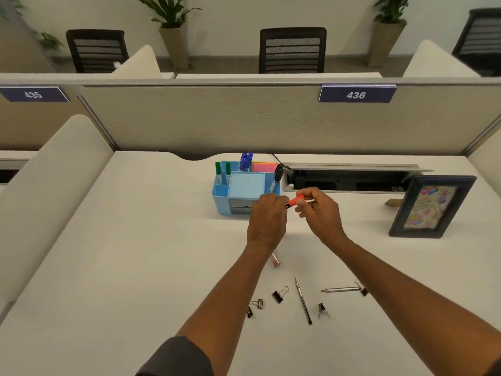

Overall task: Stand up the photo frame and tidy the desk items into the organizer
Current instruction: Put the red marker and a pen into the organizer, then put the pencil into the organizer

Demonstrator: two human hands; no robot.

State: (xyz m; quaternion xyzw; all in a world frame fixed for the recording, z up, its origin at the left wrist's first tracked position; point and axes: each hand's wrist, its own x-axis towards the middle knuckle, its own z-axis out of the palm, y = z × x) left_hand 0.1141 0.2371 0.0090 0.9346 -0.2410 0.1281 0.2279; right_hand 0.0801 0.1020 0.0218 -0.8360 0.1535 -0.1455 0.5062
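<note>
red marker point(295, 201) between both hands' fingers point(303, 206)

red marker point(295, 201): ends hidden by both hands
pink item point(275, 260): half under left forearm, type unclear
frame pic point(428, 207): blurred
clip point(249, 312), 6 o'clock: partly behind arm

Site: open-plan office | fabric partition point(244, 118) behind counter point(135, 240) | plate "436" point(357, 95) on partition top edge, "435" point(34, 94) to its left | mesh-back chairs point(292, 50) beyond partition | potted plants point(170, 28) against far wall behind chairs | cable trough point(347, 180) at partition foot
</note>
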